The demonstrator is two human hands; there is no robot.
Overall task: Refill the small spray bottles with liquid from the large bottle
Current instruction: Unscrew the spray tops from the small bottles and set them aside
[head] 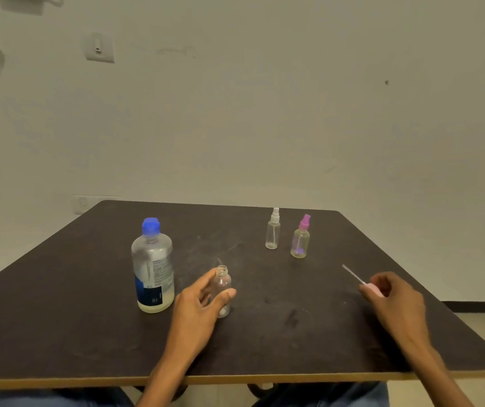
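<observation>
A large clear bottle with a blue cap and a dark label stands left of centre, a little pale liquid in its bottom. Just to its right my left hand grips a small clear bottle that stands upright on the table with its neck uncapped. My right hand holds a pink spray head low over the table's right side, its thin dip tube pointing up and left. Two capped spray bottles stand farther back: a slim clear bottle with a white nozzle and a rounder bottle with a pink nozzle.
The dark brown table has a light front edge near my lap and its right edge close to my right hand. A plain wall rises behind the far edge. My knees in jeans show below the table front.
</observation>
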